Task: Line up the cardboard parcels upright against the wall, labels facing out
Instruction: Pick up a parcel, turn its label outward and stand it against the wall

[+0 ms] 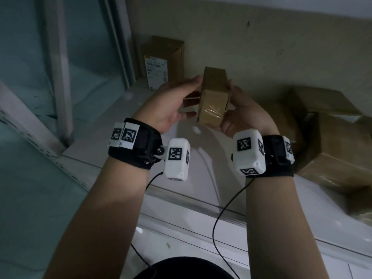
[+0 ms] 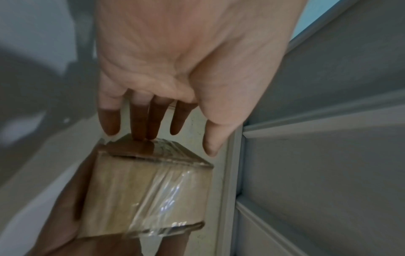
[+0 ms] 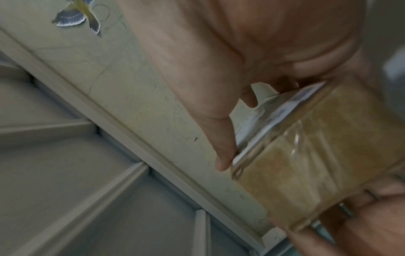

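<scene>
I hold a small cardboard parcel (image 1: 213, 101) wrapped in clear tape in the air in front of the beige wall (image 1: 261, 47). My right hand (image 1: 235, 103) grips its right side, with the thumb (image 3: 222, 154) on the edge of the face that carries the white label (image 3: 282, 112). My left hand (image 1: 191, 95) has straight fingers, whose tips (image 2: 142, 133) touch the parcel's (image 2: 149, 190) end flap while the thumb stands apart. Another parcel (image 1: 163, 61) stands upright against the wall at the left, its label facing out.
A heap of larger brown parcels (image 1: 326, 133) lies at the right on the white surface (image 1: 191, 188). A window frame (image 1: 60, 77) with glass fills the left. Black cables (image 1: 221, 218) hang from both wrist cameras. A bird sticker (image 3: 76, 17) is on the wall.
</scene>
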Demonstrator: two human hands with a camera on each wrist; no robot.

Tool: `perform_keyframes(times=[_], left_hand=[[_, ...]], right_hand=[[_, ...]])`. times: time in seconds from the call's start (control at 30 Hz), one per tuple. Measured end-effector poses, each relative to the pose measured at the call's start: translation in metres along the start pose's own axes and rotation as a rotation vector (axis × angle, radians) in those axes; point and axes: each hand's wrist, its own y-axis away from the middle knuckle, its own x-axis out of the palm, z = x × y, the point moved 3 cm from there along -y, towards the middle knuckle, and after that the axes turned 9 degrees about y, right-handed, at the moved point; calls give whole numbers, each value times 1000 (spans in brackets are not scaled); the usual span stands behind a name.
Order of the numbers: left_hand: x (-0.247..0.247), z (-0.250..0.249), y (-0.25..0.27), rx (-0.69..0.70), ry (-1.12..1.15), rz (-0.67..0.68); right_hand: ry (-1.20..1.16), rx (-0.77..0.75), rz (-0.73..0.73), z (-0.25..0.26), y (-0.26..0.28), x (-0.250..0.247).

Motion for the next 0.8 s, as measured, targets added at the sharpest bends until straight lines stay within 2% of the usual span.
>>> perform_keyframes(times=[0.17,0.27,0.33,0.5,0.63,0.8], left_hand=[[3,5,4,-26,118,-11],[7,11,5,-75,147,-11],[8,14,4,-88,163,-44],[-1,13,-2,-21,24,-109],[-7,3,4,41,-98,-141],[-8,-1,2,84,-291,-201]], right_hand=[[52,-58,-135,-8,1,6],[104,19,-70,-9,4,15],[136,48,-82,-12,5,19],[324,-91,-184,-20,2,13],[370,-116,-104,-22,6,15],[283,-98,-91,-20,4,14]])
